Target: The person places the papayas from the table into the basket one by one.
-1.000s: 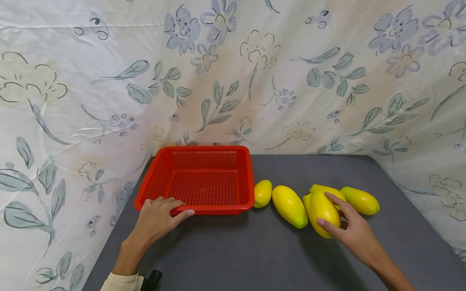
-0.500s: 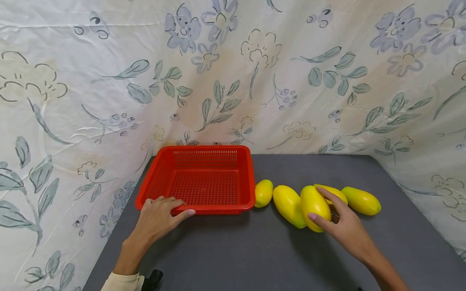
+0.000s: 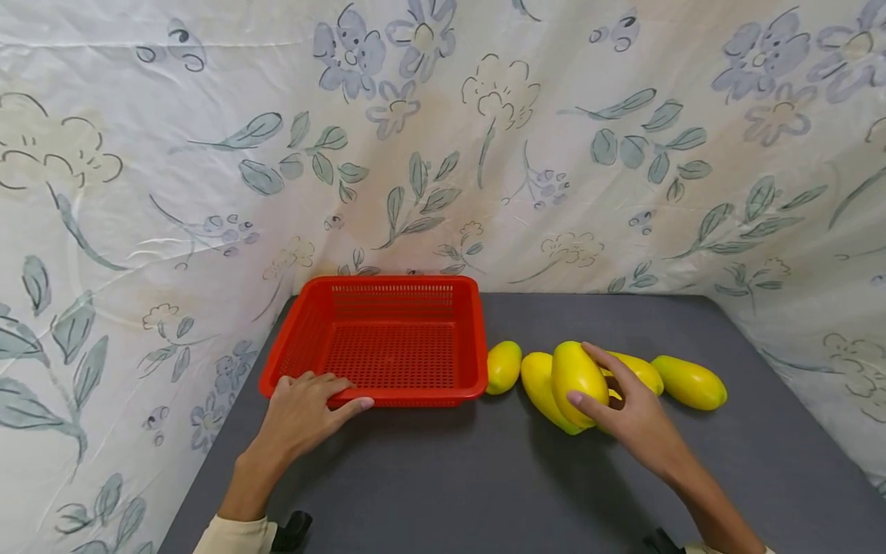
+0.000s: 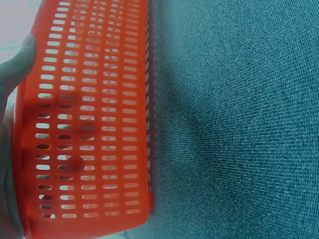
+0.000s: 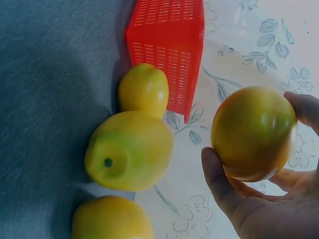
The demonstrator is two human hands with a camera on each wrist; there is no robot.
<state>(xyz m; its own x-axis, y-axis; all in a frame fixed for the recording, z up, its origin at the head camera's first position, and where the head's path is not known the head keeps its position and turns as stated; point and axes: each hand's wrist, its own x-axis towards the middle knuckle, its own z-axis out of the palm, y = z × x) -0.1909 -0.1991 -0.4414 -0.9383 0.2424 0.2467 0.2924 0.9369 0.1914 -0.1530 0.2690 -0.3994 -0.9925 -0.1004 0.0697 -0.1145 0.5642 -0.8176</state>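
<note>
My left hand (image 3: 301, 412) grips the near-left rim of a red plastic basket (image 3: 422, 397), fingers over the edge and thumb along the outside. Nothing lies inside the basket. In the left wrist view, part of this hand (image 4: 15, 72) shows beside the slotted basket wall (image 4: 87, 224). My right hand (image 3: 640, 423) holds a yellow papaya (image 3: 577, 377) between thumb and fingers, raised over the row of fruit. The right wrist view shows the held papaya (image 5: 254, 127) end-on, apart from a green-tipped papaya (image 5: 132, 149) on the table.
A small yellow fruit (image 3: 504, 369) lies right beside the basket's right wall. More papayas, such as the far-right papaya (image 3: 690, 382), extend rightward on the dark grey table (image 3: 443, 485). A floral cloth (image 3: 408, 192) hangs behind and along both sides.
My right hand has carried the papaya leftward and slightly up, so it now overlaps the second fruit from the basket. My left hand stays on the basket rim.
</note>
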